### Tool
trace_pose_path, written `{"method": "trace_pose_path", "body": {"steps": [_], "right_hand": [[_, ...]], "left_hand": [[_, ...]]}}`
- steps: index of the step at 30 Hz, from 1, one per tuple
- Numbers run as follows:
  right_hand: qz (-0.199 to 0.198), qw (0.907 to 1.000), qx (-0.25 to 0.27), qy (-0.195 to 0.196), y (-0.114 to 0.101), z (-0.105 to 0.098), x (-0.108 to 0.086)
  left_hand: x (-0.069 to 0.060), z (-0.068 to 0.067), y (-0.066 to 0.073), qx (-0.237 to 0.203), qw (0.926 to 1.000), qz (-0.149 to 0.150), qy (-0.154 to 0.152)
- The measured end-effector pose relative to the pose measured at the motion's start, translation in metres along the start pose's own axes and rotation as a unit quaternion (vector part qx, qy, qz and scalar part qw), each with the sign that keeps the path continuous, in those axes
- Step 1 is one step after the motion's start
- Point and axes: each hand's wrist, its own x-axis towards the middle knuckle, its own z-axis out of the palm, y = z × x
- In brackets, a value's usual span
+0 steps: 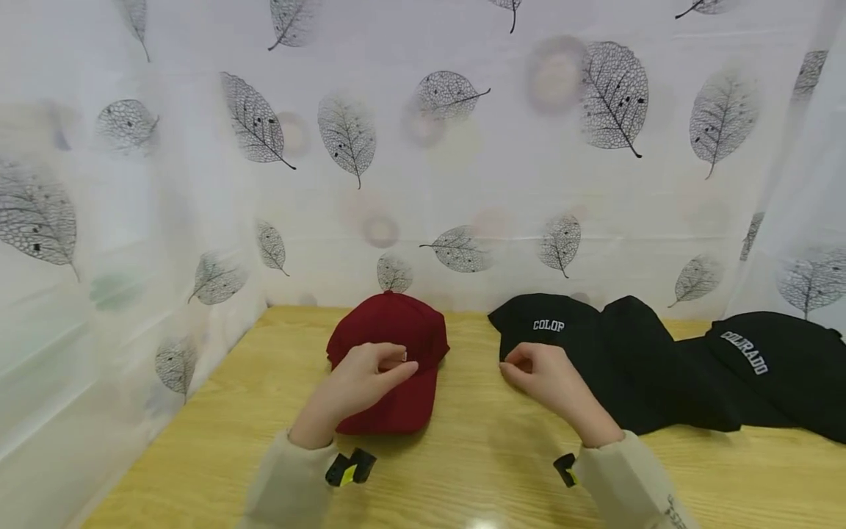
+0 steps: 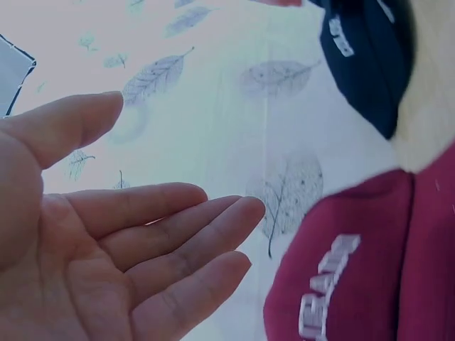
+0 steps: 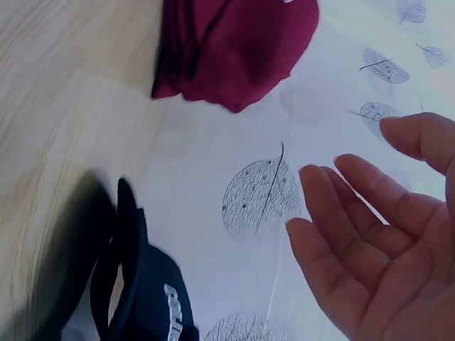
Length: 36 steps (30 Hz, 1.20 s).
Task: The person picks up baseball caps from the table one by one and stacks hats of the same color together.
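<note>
- Red fabric formed the cap (image 1: pixel 423 330) on the table (image 1: pixel 264 411), just beyond your left hand (image 1: pixel 353 386); its crown looked soft and light, its brim (image 1: pixel 399 411) probably stiffer; nothing suggested slipperiness or fragility; the brim's edge seemed your surest hold.
- Your left hand held nothing, fingers loosely extended; your right hand (image 1: pixel 555 378) was likewise relaxed and unloaded, near the left black cap (image 1: pixel 580 323).
- That one, and the COLORADO cap (image 1: pixel 786 375) farther right, likely handled similarly; pinching a brim would have spared their crowns.
- Your left hand covered part of the red front; its lettering was hard to read; you couldn't tell how many caps made up the black row, whose right end was cut off.
</note>
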Motion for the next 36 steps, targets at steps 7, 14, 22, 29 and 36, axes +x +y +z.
{"method": "trace_pose_path", "body": {"steps": [7, 14, 22, 29, 36], "right_hand": [[0.019, 0.9946, -0.088, 0.051, 0.013, -0.009, -0.009], [0.041, 0.9818, -0.165, 0.086, 0.027, -0.016, -0.015], [0.093, 0.9625, -0.245, 0.069, 0.037, -0.017, -0.017], [0.129, 0.9486, -0.286, 0.04, 0.046, -0.015, -0.019], [0.121, 0.9436, -0.302, 0.061, 0.054, -0.01, -0.02]], "left_hand": [[0.017, 0.013, 0.013, -0.001, 0.9997, 0.017, 0.018], [0.028, 0.019, 0.03, -0.028, 0.9989, 0.029, 0.025], [0.03, 0.024, 0.036, -0.007, 0.9992, 0.039, 0.005], [0.031, 0.025, 0.033, 0.008, 0.9987, 0.05, 0.007], [0.031, 0.027, 0.03, 0.01, 0.9991, 0.04, -0.002]]}}
